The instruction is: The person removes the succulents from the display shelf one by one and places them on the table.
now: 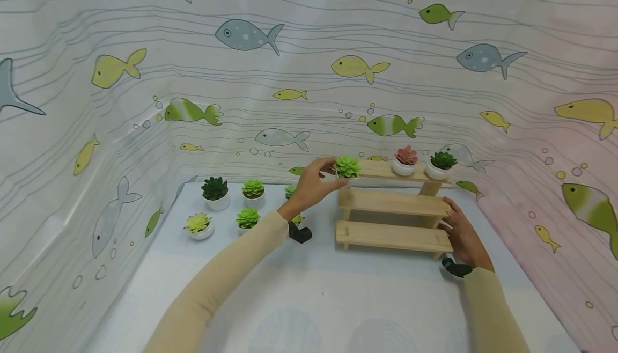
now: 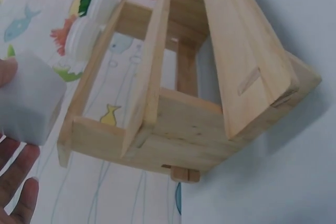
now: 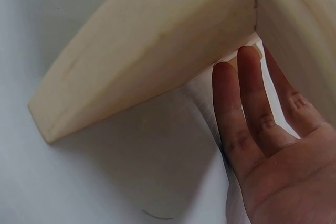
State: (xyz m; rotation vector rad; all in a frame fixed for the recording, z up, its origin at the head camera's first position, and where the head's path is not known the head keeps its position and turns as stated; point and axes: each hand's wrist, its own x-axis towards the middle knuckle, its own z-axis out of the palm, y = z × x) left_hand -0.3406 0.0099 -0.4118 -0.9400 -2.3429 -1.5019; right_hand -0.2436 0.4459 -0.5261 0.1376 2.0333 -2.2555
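Note:
My left hand (image 1: 311, 184) holds a small light-green succulent (image 1: 347, 166) by its white pot (image 2: 34, 98), at the left end of the top tier of a three-tier wooden plant stand (image 1: 393, 235). I cannot tell whether the pot touches the wood. At the stand's right side my right hand (image 1: 461, 229) grips the end of the middle tier. In the right wrist view its fingers (image 3: 252, 93) lie against the wood; the thumb is hidden there. A pink succulent (image 1: 405, 161) and a dark-green succulent (image 1: 441, 165) stand in white pots on the top tier.
Several potted succulents are grouped left on the table (image 1: 314, 299), among them a dark-green one (image 1: 215, 193), a yellow-green one (image 1: 198, 227) and a light-green one (image 1: 253, 192). My left forearm partly hides some others. A fish-patterned sheet (image 1: 309, 52) rises behind and at both sides.

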